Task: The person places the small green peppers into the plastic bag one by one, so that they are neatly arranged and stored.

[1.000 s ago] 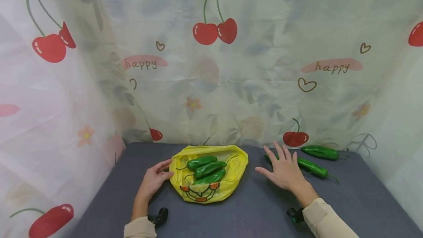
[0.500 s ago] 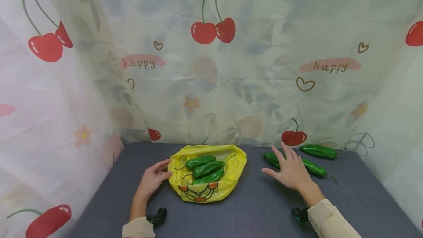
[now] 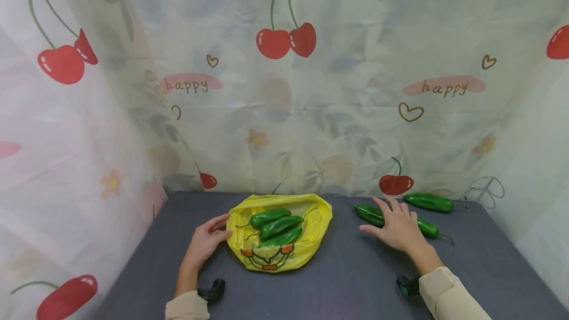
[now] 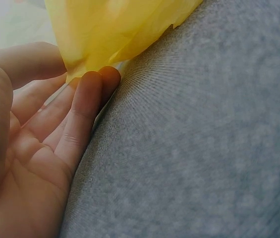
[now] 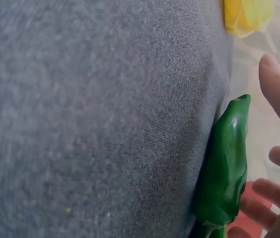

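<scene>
A yellow plastic bag (image 3: 317, 241) lies with its mouth spread, and 3 green peppers (image 3: 281, 227) rest inside it. At its left rim my left hand (image 3: 206, 243) pinches the edge of the plastic between thumb and fingers, as the left wrist view shows. My right hand (image 3: 402, 231) hovers, fingers spread, over green peppers on the table. One green pepper (image 5: 225, 163) lies near its fingers, apart from the thumb; more green shows past its stem end. Right of the hand the stem end of a pepper (image 3: 427, 228) sticks out. The hand covers the part between.
Farther back on the right lies another green pepper (image 3: 428, 202). A dark grey cloth covers the table (image 3: 320, 285). Hanging sheets printed with cherries form a back wall (image 3: 306, 127) and side walls around it.
My right hand has moved right and lowered toward the peppers, its fingers bending slightly. The left hand keeps its place at the bag's rim. The head view has shifted slightly.
</scene>
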The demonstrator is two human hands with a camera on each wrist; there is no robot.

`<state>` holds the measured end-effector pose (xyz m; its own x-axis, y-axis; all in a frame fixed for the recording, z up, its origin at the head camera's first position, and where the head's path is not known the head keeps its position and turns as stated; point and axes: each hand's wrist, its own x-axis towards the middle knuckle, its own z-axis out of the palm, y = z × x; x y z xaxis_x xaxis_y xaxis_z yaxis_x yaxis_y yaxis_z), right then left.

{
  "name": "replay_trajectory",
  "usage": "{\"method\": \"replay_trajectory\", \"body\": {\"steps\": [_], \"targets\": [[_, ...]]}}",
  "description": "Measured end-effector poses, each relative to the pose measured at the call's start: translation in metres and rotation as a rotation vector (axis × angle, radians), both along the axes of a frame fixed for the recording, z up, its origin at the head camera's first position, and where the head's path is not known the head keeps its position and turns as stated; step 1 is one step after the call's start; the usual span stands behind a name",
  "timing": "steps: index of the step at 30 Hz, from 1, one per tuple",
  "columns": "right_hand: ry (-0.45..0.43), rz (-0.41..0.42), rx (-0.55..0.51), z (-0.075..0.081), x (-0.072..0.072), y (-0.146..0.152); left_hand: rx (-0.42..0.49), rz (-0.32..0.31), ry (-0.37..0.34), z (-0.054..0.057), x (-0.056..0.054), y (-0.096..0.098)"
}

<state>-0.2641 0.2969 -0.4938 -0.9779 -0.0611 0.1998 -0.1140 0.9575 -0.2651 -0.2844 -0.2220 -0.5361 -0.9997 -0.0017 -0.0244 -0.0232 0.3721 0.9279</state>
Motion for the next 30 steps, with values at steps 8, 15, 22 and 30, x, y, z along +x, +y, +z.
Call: {"method": "replay_trajectory", "body": {"steps": [8, 15, 22, 30], "targets": [[-0.063, -0.011, -0.073, -0.004, -0.003, 0.003, -0.001, 0.003, -0.013, -0.001, -0.001, 0.000], [-0.113, -0.030, -0.127, -0.010, -0.007, 0.004, -0.006, 0.003, -0.008, -0.002, -0.001, 0.000], [-0.117, -0.021, -0.169, -0.013, -0.010, 0.004, 0.004, 0.003, -0.001, -0.003, -0.001, 0.000], [-0.099, -0.022, -0.232, -0.016, -0.010, 0.005, 0.002, -0.003, 0.001, 0.001, 0.001, 0.000]]}}
